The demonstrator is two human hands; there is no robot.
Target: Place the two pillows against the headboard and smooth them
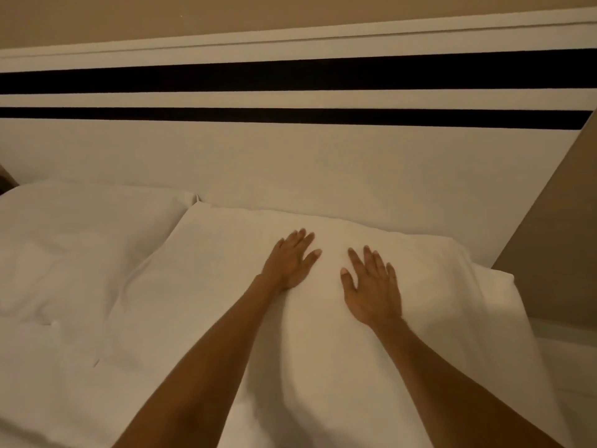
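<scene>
Pillow (226, 253) under hands: plain white. Pillow beside left hand (292, 260): white. Headboard (290, 150) beyond fingertips: cream, two black stripes. Wall (161, 17): tan.

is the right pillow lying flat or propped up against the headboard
Lying flat. The right pillow rests on the bed, far edge at the headboard, with the left hand and right hand spread palm-down on top.

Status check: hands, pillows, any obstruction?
Left hand and right hand flat, open on right pillow. Left pillow at headboard. Nothing obstructing.
</scene>
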